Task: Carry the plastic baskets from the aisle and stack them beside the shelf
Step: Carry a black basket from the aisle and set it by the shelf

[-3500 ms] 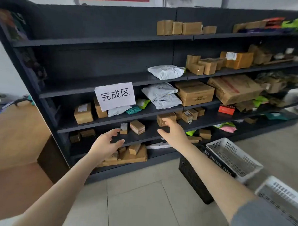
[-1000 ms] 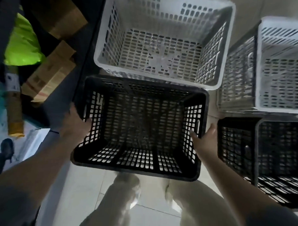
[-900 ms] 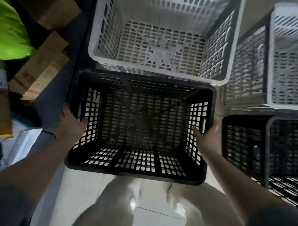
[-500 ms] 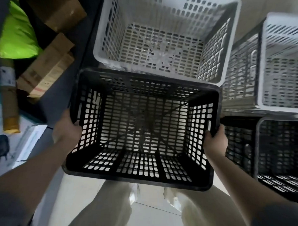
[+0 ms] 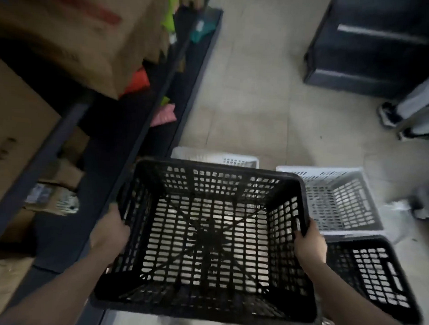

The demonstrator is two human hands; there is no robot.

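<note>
**Black basket held between both hands**

The black basket [image 5: 207, 237] is gripped at its side rims, the left hand [image 5: 111, 234] and right hand [image 5: 309, 246] closed on it. The shelf [image 5: 126, 139] lies at its left, nearer the left hand.

Pale tiled floor [image 5: 254, 95] carrying two white baskets [image 5: 338, 203], one black basket [image 5: 375, 272] (right side) and dark shelf unit [image 5: 141, 125]; cardboard boxes [image 5: 67, 33] and coloured packets [image 5: 166, 113] on its boards.

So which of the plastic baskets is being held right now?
The large black plastic basket in the centre, gripped by left hand and right hand; the others sit on the floor.
</note>
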